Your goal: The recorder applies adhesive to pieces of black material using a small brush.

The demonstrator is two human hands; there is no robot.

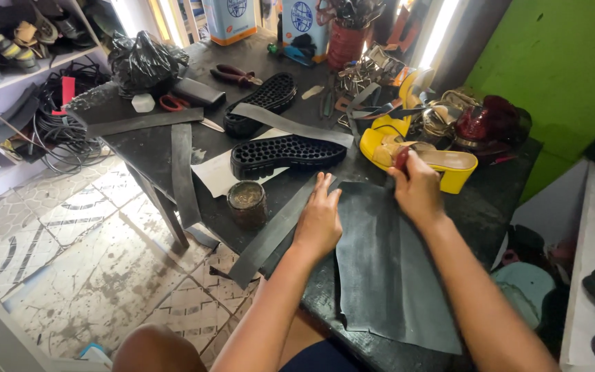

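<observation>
Here, left hand (319,219) flat on dark sheet (387,269); right hand (418,189) perhaps gripping it

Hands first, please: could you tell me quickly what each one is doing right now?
Left hand: open, flat on the dark sheet.
Right hand: closed on a small dark red tool.

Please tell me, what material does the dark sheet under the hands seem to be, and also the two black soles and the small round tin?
The dark sheet looks like thin rubber or leather, matte, lying limp with soft folds. The two black soles look like moulded rubber, with a regular grid of hollows. The small round tin seems metal, dull and stained. The left hand presses flat on the sheet.
</observation>
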